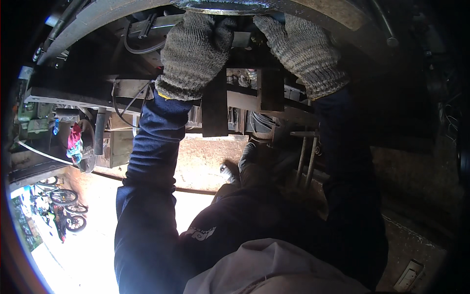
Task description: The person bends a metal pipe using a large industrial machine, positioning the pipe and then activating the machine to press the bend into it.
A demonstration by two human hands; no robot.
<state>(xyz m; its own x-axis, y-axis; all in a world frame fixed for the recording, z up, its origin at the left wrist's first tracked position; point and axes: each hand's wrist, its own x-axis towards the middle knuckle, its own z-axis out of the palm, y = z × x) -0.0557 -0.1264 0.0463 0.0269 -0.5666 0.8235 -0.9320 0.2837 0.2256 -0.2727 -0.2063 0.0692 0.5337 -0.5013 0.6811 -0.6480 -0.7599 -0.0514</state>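
Observation:
Both my hands wear thick grey knitted gloves and reach up to the top of the view. My left hand (193, 54) is at a shiny metal edge (225, 8) on a machine, its thumb apart from the other fingers. My right hand (306, 56) is at the same edge, a short gap to the right, its thumb side angled toward the left hand. The fingertips of both hands are hidden at the metal, so what they grip, if anything, does not show. A small grey block (241, 39) sits between the hands.
A curved metal beam (98, 19) spans the top. Below the hands run a crossbar (242, 100) and a dark hanging strip (214, 112). A metal rod (384, 24) hangs at upper right. Coiled wire (262, 122) lies beneath; bicycles (63, 196) stand outside at left.

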